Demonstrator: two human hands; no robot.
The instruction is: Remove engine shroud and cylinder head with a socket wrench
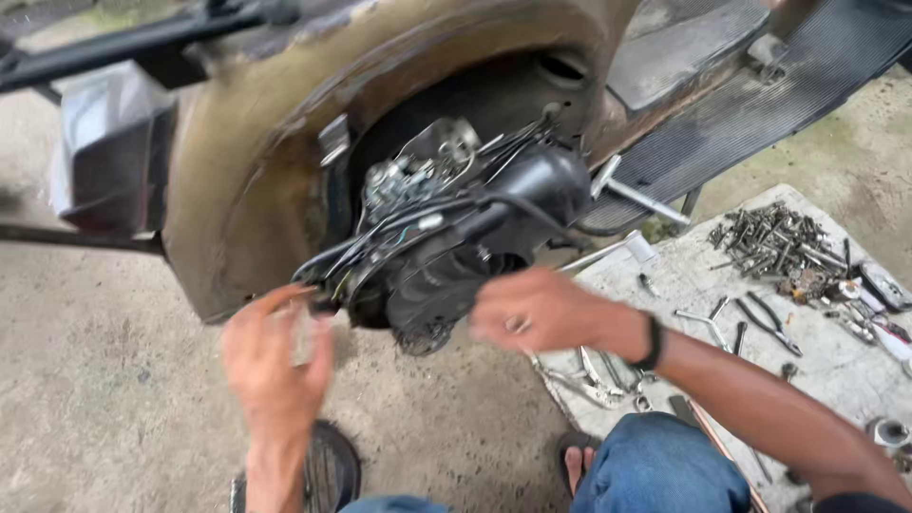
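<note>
Both hands are up at the scooter body [237, 161], rusty and tipped on its side over the concrete floor [95, 399]. The left hand [277, 353] is raised beside the black cables [380, 237] spilling from the engine [456, 247], fingers apart and blurred, gripping nothing. The right hand [541, 312] hovers just below the engine's dark casing, fingers curled; whether they hold anything, I cannot tell. Bolts [774, 242] and pliers [771, 325] lie on a sheet [836, 370] to the right.

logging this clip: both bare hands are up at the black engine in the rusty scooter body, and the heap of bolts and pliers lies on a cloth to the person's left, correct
Not quite. The head view shows the heap of bolts and the pliers on the grey cloth to the person's right. The left hand and right hand are at the black engine.
</note>
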